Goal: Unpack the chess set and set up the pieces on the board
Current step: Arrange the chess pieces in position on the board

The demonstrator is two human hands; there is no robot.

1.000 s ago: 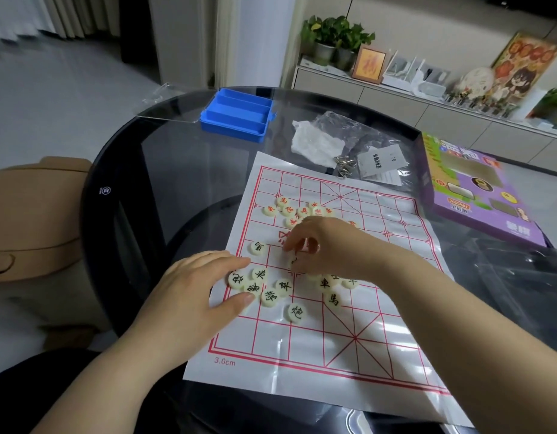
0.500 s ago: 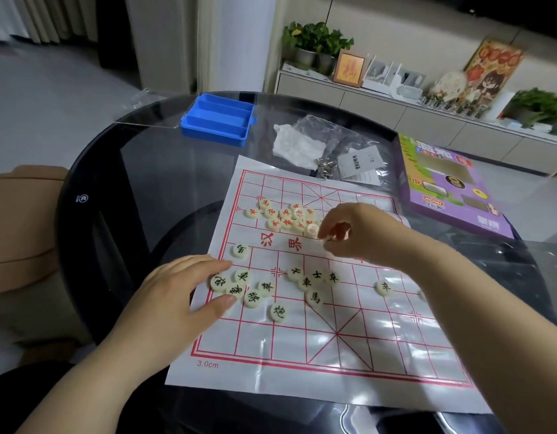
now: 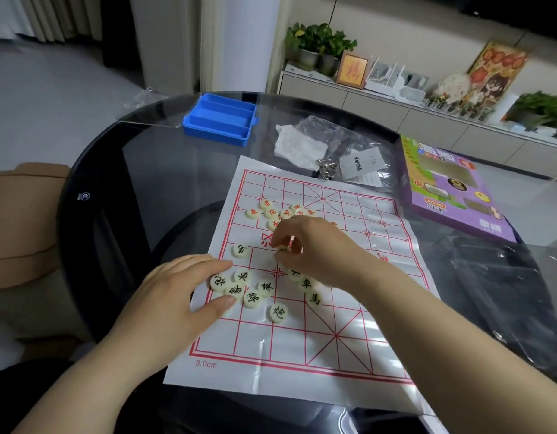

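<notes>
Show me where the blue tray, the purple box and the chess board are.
blue tray (image 3: 215, 137): head view, on its front wall.
purple box (image 3: 449, 183): head view, on its printed top face.
chess board (image 3: 289, 346): head view, on a bare square by its near edge.

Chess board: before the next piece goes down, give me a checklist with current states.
1. Board unfolded, grid up: ok.
2. Left hand open, resting at the black pieces: ok.
3. Right hand pinching a piece: ok.
4. That piece's face readable: cannot tell, fingers cover it.
5. Red pieces on starting points: not ok, bunched together.
6. The black pieces on starting points: not ok, scattered mid-board.
</notes>
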